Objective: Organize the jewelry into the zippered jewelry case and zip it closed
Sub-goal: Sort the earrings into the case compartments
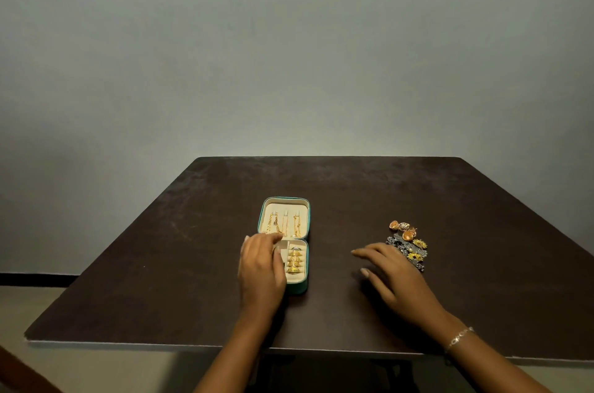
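Observation:
A teal zippered jewelry case (305, 219) lies unfolded flat in the middle of the dark table (193, 264). Gold chains (284, 224) hang in its far cream half. Several gold rings (295, 260) sit in the slots of its near half. My left hand (262, 267) rests over the left part of the near half, fingertips at the hinge, hiding what lies beneath. A pile of loose earrings (409, 240), orange, gold and dark silver, lies to the right. My right hand (392, 277) hovers beside that pile with fingers spread, holding nothing.
A plain grey wall stands behind the table. The table's front edge (160, 344) runs just below my forearms. A thin bracelet (459, 336) is on my right wrist.

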A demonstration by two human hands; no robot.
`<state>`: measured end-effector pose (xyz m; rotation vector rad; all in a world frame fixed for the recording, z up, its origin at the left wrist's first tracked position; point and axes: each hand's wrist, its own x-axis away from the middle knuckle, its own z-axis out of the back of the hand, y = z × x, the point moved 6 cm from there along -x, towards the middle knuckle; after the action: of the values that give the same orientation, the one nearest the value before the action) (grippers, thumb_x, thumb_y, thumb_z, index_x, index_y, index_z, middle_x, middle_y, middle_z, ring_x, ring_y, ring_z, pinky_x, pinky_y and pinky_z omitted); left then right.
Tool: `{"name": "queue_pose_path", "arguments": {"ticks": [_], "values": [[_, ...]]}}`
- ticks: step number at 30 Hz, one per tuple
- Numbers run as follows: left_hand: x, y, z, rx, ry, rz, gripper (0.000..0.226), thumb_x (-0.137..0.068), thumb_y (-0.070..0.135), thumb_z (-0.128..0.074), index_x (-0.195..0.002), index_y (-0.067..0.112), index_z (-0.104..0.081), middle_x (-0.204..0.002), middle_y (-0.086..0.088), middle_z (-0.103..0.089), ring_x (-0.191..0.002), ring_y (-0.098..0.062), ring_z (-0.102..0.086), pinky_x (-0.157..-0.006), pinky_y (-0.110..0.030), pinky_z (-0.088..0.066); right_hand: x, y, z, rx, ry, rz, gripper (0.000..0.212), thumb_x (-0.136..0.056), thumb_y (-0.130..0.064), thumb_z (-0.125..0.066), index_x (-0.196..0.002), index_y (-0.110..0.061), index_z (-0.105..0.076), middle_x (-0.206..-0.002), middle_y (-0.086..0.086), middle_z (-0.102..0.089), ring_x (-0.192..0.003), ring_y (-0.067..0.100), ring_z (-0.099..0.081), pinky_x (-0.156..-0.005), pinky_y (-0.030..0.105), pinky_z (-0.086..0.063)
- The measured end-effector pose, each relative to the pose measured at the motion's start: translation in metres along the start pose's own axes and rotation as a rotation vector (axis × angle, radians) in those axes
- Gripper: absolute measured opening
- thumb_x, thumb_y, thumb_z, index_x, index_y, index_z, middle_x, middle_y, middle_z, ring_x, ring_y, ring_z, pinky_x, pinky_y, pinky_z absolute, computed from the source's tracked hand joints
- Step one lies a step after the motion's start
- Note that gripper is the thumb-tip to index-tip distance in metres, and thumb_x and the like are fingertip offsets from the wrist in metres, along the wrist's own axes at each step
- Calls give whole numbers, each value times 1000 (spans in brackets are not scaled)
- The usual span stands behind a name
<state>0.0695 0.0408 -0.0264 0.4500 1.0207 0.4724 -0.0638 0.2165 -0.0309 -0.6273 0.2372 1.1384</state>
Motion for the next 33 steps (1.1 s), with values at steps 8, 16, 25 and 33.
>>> {"name": "queue_pose_path", "arguments": {"ticks": [8, 16, 25, 33], "values": [[11, -19, -15, -157, -158, 1, 46, -84, 33, -35, -109, 8, -65, -111, -9, -67, -114, -27, -57, -104, -49, -29, -73, -35, -39, -85, -58, -36, 20, -88, -20, -57, -106, -17, -67, -108, 0, -58, -103, 17, -52, -82, 29, -43], [11, -11, -17, -279, -175, -125, 40, -82, 31, -38, -98, 15, -71, -100, 0, -72, -102, -18, -65, -103, -41, -36, -95, -43, -60, 43, -160, -76, 21, -88, -27, -58, -105, -19, -67, -112, 0, -55, -108, 16, -48, -84, 32, -46], [11, -11, -17, -290, -156, -134, 39, -81, 29, -39, -98, 15, -70, -98, 1, -72, -100, -14, -65, -103, -43, -36, -101, -59, -63, 353, -231, 114, 25, -91, -23, -48, -108, -11, -62, -112, 6, -56, -101, 24, -49, -78, 37, -46], [11, -8, -15, -303, -165, -140, 39, -80, 30, -38, -95, 17, -72, -95, 3, -73, -97, -11, -66, -99, -40, -41, -101, -58, -64, 324, -206, 139, 24, -92, -22, -47, -110, -10, -59, -112, 7, -57, -100, 23, -49, -74, 33, -40]]}}
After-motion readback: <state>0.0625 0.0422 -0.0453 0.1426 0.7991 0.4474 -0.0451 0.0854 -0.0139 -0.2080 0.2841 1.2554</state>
